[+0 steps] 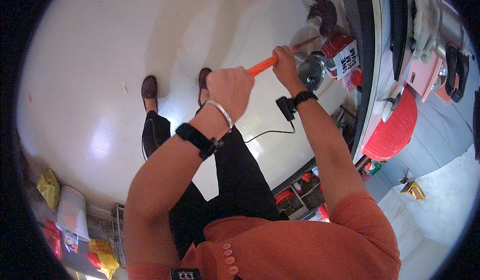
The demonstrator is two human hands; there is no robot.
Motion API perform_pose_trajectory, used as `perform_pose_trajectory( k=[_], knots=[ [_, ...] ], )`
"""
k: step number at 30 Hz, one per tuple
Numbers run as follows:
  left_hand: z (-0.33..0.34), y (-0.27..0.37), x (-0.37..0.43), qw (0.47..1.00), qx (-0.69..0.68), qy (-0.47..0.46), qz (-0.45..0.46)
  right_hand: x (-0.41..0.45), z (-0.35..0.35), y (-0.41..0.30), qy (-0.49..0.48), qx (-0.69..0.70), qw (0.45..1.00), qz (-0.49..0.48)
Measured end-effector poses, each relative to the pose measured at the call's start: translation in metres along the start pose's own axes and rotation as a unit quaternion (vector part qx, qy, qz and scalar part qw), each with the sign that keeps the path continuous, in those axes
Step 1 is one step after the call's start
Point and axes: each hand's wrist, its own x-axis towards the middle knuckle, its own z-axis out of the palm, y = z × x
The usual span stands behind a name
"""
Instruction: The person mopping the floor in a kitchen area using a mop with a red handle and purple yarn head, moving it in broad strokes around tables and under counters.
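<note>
My left hand is closed round the near end of an orange pole handle, below the chest and above the floor. Farther along the same handle, my right hand grips it. Beyond that hand a thin brown length points toward a dark, bristly tuft on the floor; whether they are joined cannot be told. A round metal and glass lid lies past my right hand, beside a red and white paper bag. Both wrists wear black straps.
A counter edge runs along the right, with a red plastic basket and a pink container on it. Low shelves stand beneath. At lower left are a white bin and yellow bags. My feet stand on the pale floor.
</note>
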Motion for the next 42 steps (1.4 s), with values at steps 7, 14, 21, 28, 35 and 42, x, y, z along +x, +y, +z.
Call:
perform_pose_trajectory(
  k=[7,14,21,28,35,42],
  knots=[
    [-0.03,-0.083,-0.06,0.997,0.053,0.0,0.059,0.003,0.046,-0.068,-0.072,0.027,0.997,-0.017],
    [-0.116,-0.191,-0.192,0.982,0.189,-0.005,-0.024,0.014,0.043,-0.261,-0.018,0.168,0.986,-0.005],
    [-0.181,-0.26,-0.434,0.932,0.245,-0.088,-0.254,-0.021,0.03,-0.472,-0.146,0.272,0.941,-0.14],
    [-0.166,-0.234,-0.638,0.893,0.394,0.05,-0.213,-0.082,-0.031,-0.606,-0.35,0.18,0.851,-0.346],
    [-0.105,-0.197,-0.63,0.921,0.122,0.116,-0.352,-0.136,-0.021,-0.575,-0.259,0.121,0.907,-0.31],
    [-0.03,-0.164,-0.33,0.97,0.109,0.199,-0.084,-0.054,0.014,-0.333,-0.207,-0.046,0.975,-0.063]
  ],
)
